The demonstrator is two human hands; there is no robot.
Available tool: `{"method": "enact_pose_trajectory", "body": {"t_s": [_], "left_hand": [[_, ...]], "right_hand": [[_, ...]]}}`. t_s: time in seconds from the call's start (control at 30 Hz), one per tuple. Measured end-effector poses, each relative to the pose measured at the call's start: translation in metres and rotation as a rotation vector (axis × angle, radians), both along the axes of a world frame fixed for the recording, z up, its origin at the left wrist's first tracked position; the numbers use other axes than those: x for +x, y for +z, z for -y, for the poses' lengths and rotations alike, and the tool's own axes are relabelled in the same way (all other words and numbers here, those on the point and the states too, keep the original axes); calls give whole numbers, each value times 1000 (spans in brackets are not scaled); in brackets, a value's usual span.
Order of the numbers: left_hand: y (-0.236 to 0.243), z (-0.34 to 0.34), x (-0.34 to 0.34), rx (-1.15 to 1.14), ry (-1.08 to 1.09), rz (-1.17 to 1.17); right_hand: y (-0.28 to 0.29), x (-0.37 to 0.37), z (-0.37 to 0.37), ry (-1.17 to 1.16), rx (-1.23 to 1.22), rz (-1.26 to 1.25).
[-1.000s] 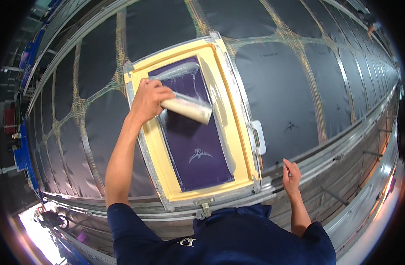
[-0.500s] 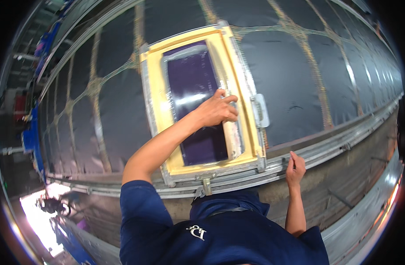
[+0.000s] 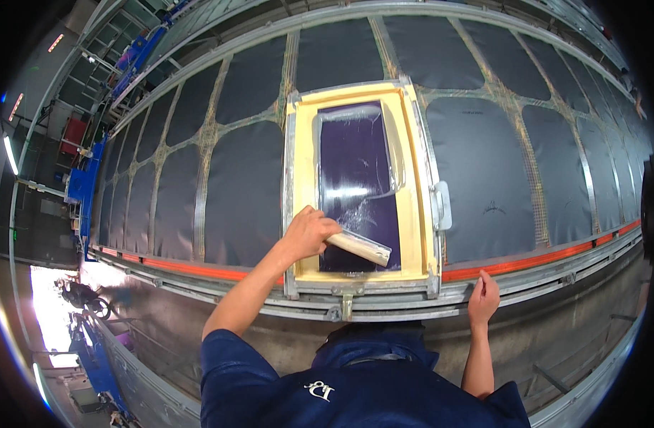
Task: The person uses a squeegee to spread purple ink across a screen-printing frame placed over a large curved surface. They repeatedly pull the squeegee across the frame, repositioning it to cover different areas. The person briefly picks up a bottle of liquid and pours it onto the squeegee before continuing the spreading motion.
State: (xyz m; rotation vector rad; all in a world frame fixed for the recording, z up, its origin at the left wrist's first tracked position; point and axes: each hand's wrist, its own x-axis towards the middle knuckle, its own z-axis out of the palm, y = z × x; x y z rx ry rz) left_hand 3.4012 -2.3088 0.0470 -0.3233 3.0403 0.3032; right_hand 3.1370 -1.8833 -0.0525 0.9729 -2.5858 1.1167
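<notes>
My left hand [image 3: 309, 234] is closed on the end of a squeegee [image 3: 359, 248] with a pale wooden handle. The squeegee slants across the near part of a printing screen. This screen has a metal frame [image 3: 430, 192], a yellow inner border [image 3: 411, 214] and a dark purple window [image 3: 352, 153]. Wet, clear-looking streaks [image 3: 366, 207] show on the window and its right border. My right hand [image 3: 484, 299], loosely closed with nothing visible in it, hovers by the table's near rail, right of the screen.
Dark grey panels [image 3: 477, 164] with patterned bands between them cover the long table on both sides. Metal rails [image 3: 405, 312] and an orange strip [image 3: 498, 269] run along its near edge. A white handle [image 3: 442, 205] juts from the frame's right side. Blue equipment [image 3: 84, 171] stands far left.
My left hand has brought the squeegee from the screen's right border to its near left part, turning it crosswise. The view has shifted, and the screen appears farther right. My right hand stays closed.
</notes>
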Motion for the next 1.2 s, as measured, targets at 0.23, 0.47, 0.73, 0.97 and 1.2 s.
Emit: {"method": "enact_pose_trajectory", "body": {"t_s": [0.23,0.47,0.73,0.97,1.2], "left_hand": [[7,20,-31,92,327,-58],[6,62,-76,55,990,-85],[-13,163,-124,-35,1194,-138],[-18,142,-142,11,1175,-37],[-8,129,-119,86,706,-126]], "right_hand": [[1,-2,-3,17,50,3],[-2,1,-2,-39,73,52],[-7,-1,-9,-33,117,28],[36,-39,54,-248,-81,561],[143,-106,304,475,-42,220]]}}
